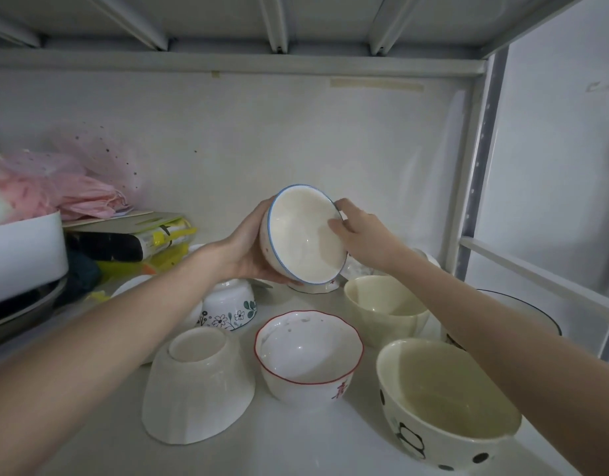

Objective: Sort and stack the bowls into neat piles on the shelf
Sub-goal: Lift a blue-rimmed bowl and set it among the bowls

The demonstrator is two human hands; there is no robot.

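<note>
Head view: both hands hold one blue-rimmed bowl [305,235] above the shelf [296,441], tilted so its opening faces the camera. Left hand [253,249] cups the outer wall from 9 o'clock, fingers wrapped under the base. Right hand [361,235] grips the rim at 3 o'clock, thumb inside, fingers behind. This two-handed hold probably steadies the bowl for inspection or matching before stacking.

Directly beneath the held bowl sits a partly hidden bowl [315,286], a likely stacking target. Other bowls stand loose on the shelf:
- red-rimmed bowl [308,352], upright, at 6 o'clock;
- inverted white bowl [196,386], at 7 o'clock;
- floral bowl [231,307], inverted, at 8 o'clock;
- cream bowl [385,309], upright, at 4 o'clock;
- dotted bowl [447,403], upright, at 5 o'clock.

No neat pile is visible yet; sorting appears at an early stage.
</note>
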